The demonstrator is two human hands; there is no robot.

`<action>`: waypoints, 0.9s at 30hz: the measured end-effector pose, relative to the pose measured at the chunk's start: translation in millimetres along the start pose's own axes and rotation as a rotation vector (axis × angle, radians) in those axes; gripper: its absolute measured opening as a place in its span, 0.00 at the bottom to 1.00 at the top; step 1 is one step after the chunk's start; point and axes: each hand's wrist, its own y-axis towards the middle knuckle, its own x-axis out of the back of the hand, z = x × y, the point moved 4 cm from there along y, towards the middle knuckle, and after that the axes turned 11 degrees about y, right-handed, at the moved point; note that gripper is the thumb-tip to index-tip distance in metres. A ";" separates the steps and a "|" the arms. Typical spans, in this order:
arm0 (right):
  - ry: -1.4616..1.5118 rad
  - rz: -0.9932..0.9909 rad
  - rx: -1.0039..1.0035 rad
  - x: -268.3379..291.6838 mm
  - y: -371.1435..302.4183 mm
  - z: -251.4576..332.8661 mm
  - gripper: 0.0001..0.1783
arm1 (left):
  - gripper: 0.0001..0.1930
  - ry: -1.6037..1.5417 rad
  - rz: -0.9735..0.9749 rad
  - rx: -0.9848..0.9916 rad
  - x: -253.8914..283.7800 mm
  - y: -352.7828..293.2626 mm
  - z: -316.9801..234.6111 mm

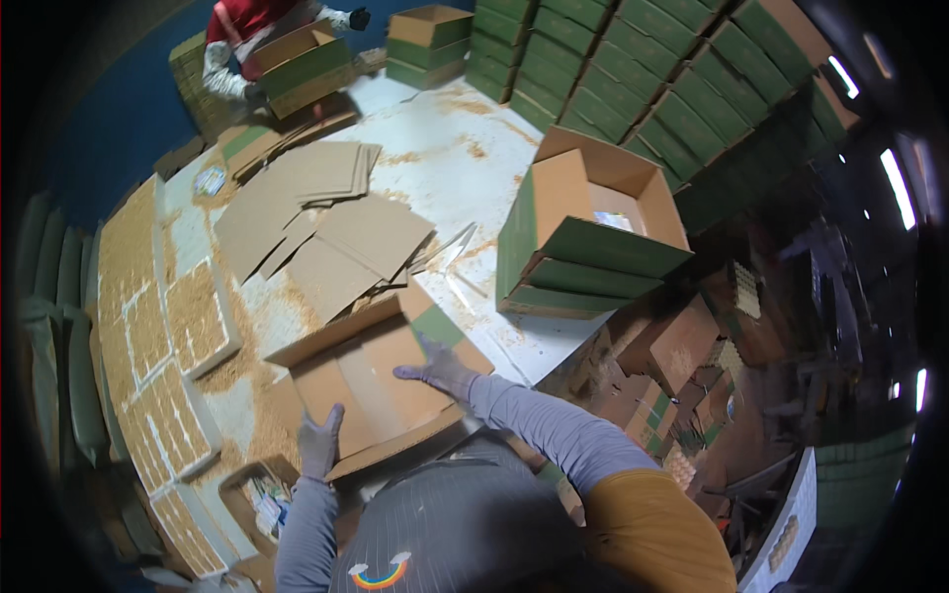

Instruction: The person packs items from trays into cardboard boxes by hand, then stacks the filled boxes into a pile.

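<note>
An open, shallow brown cardboard box [371, 390] with a green patch on its right flap lies tilted in front of me. At its near left corner, my left hand [319, 442], in a grey glove, is closed on the wall with the thumb up. My right hand [440, 368], gloved alike, grips the right side, its thumb reaching over the inside. A pale strip runs across the box's bottom. Just beyond the box, flat brown cardboard sheets [336, 237] lie in an overlapping pile.
Right of the sheets stands a stack of green-and-brown boxes [588, 252], the top one open. Sawdust-covered white blocks [148, 326] line the left. A bin [237, 484] holds small packets. A co-worker [252, 30] handles a box [306, 69]. Green cartons [633, 59] rise behind.
</note>
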 end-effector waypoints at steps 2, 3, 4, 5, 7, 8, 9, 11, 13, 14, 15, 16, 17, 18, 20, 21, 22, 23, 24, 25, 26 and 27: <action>0.111 0.050 0.236 -2.2 -16.4 8.8 0.64 | 0.29 0.443 -0.087 -0.333 -13.5 15.1 20.9; 0.215 0.040 0.235 -8.5 -25.2 -2.2 0.63 | 0.26 -0.231 -0.062 -0.069 -9.2 15.9 13.5; 0.219 0.036 0.272 -6.8 -30.2 -8.3 0.63 | 0.23 -0.342 0.061 -0.046 4.6 4.9 -18.6; 0.199 0.003 0.155 -11.1 -50.9 5.0 0.61 | 0.24 -0.432 0.049 -0.081 2.7 2.7 1.3; 0.183 -0.121 0.122 7.3 -91.3 -1.9 0.59 | 0.30 -0.279 0.312 -0.231 -1.1 24.8 25.2; 0.612 -0.130 0.081 13.2 -111.5 -27.1 0.59 | 0.27 0.111 0.336 -0.302 3.9 18.0 16.7; 0.696 -0.214 0.124 29.9 -135.2 -41.6 0.59 | 0.28 0.125 0.195 -0.567 16.3 15.4 -31.6; 0.969 -0.410 0.132 65.9 -215.2 -46.2 0.50 | 0.28 -0.331 0.334 -0.429 22.0 28.6 -116.4; 1.139 -0.670 0.159 102.9 -282.5 -78.0 0.32 | 0.32 -0.459 0.384 -0.393 -16.6 102.5 -136.4; 1.177 -0.802 0.157 127.9 -313.7 -100.2 0.24 | 0.32 -0.530 0.359 -0.483 -21.2 118.6 -169.4; 1.285 -0.869 0.169 153.2 -329.6 -125.7 0.25 | 0.32 -0.589 0.447 -0.457 -44.9 182.5 -168.8; 1.189 -0.987 0.359 187.7 -353.5 -148.8 0.26 | 0.31 -0.767 0.377 -0.409 -44.8 157.6 -235.7; 1.202 -1.062 0.433 211.8 -375.4 -139.8 0.27 | 0.31 -0.723 0.475 -0.232 -22.3 130.3 -298.0; 1.211 -1.106 0.508 245.2 -391.4 -114.9 0.29 | 0.31 -0.530 0.403 -0.558 -28.5 146.0 -315.4; 1.104 -1.210 0.645 306.7 -403.6 -80.1 0.32 | 0.31 -0.068 0.339 -0.961 -45.2 156.9 -366.2; 1.012 -1.271 0.707 339.4 -399.3 -63.7 0.35 | 0.31 0.190 0.337 -1.030 -50.3 153.8 -397.1; 0.921 -1.318 0.766 372.0 -388.1 -47.3 0.38 | 0.28 -0.347 0.743 -0.824 -72.8 158.9 -411.5; 0.800 -1.300 0.770 405.0 -372.8 -33.2 0.41 | 0.26 -0.188 0.616 -1.328 -89.2 166.0 -422.4; 0.770 -1.230 0.733 420.6 -362.8 -2.4 0.44 | 0.24 -0.248 0.538 -1.365 -94.2 154.4 -435.3; 0.804 -1.102 0.830 437.1 -346.0 23.4 0.46 | 0.23 -0.304 0.458 -1.402 -94.0 141.5 -447.3; 0.750 -1.052 0.805 446.5 -327.5 50.2 0.36 | 0.22 -0.213 0.508 -1.349 -99.2 160.6 -438.8; 0.668 -0.918 0.805 450.8 -310.6 80.3 0.37 | 0.21 -0.123 0.553 -1.291 -99.0 180.9 -428.5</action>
